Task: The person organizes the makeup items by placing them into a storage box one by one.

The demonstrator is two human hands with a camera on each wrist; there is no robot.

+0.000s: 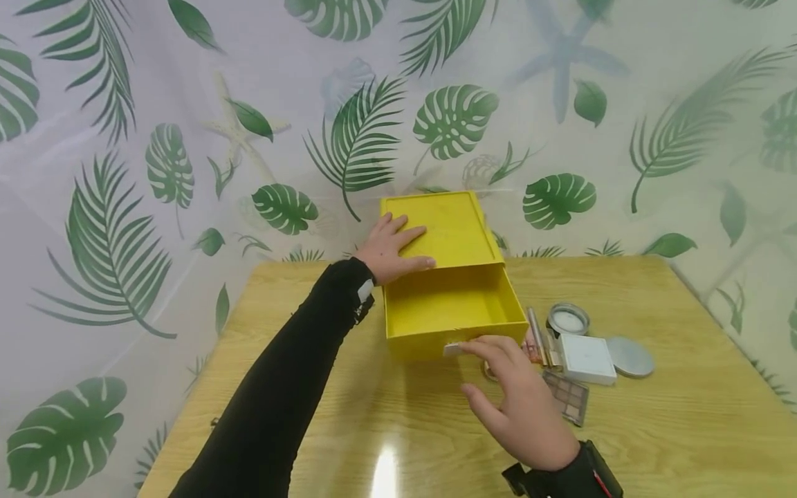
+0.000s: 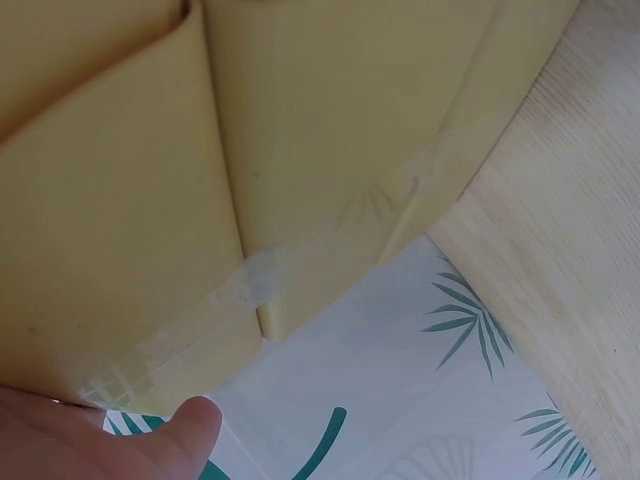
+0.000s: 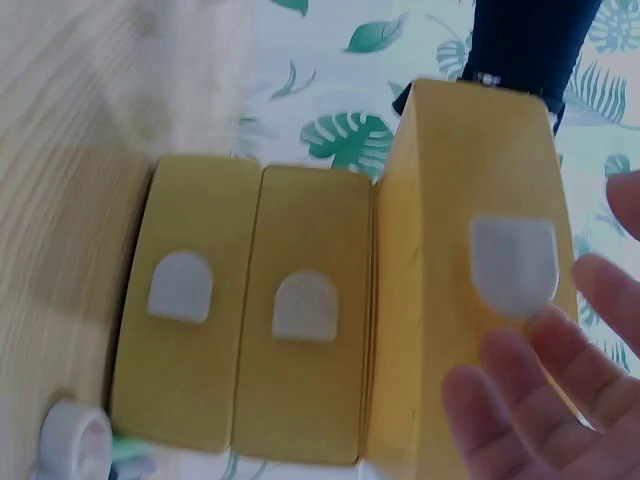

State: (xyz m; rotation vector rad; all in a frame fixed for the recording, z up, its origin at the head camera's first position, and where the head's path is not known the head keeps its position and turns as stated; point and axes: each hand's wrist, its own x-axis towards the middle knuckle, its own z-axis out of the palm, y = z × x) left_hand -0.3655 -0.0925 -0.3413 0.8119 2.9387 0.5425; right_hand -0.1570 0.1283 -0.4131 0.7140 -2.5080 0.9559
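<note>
Saw smooth, lightly shiny plastic on the yellow drawer unit (image 1: 445, 227), paler plastic for the drawer handle (image 1: 451, 349), and clear, glossy tape (image 2: 255, 282) on the casing. Noted wood grain on the tabletop (image 1: 697, 422) (glossy enough to mirror a white glare). Found matt black cloth on the sleeve (image 1: 274, 373), thin, plastic-looking patterned sheeting (image 1: 274, 76), and dull metallic finish on the disc (image 1: 631, 356).

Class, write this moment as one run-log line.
left hand: rests atop yellow unit | right hand: at white handle of open top drawer | lower drawers: shut | palette, white case: on table, right of unit
</note>
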